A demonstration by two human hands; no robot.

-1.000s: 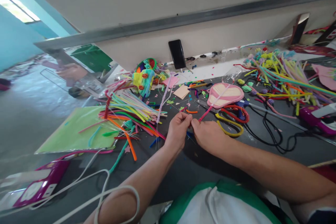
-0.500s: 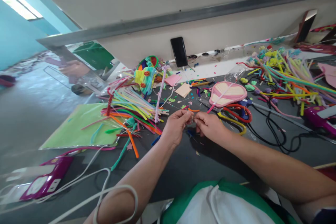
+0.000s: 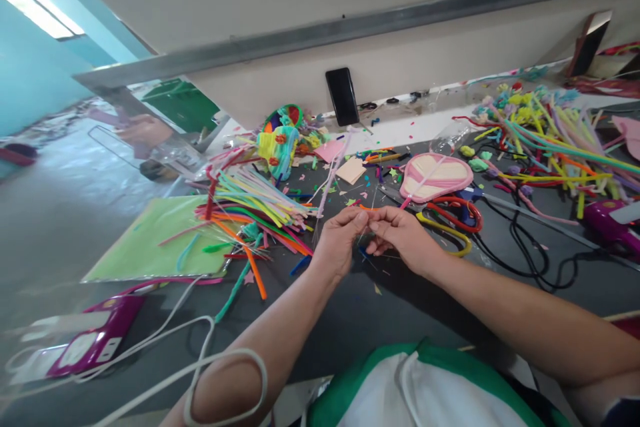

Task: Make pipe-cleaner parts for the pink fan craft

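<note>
Close together over the dark table, both hands are closed in a pinch. My left hand [image 3: 341,240] grips what looks like a thin wire [image 3: 373,197], which stands out above the fingertips. The thumb and forefinger of my right hand [image 3: 400,235] meet the left ones at the same spot; whatever they hold is too small to make out. A lavender pipe cleaner [image 3: 332,177] slants up just beyond my left hand, its lower end beside the knuckles. Behind the fingertips shows a short orange piece [image 3: 369,207].
Bundled pipe cleaners [image 3: 265,197] and a green sheet [image 3: 145,240] lie left. A pink fuzzy shape [image 3: 435,177], yellow-and-red-handled scissors [image 3: 453,233] and more pipe cleaners [image 3: 550,140] are right. A phone [image 3: 343,97] leans at the back. Purple glue guns [image 3: 95,340] trail cords.
The lavender pipe cleaner has swung rightward and leans more. My right hand has moved against the left fingertips, its lower fingers more loosely curled.
</note>
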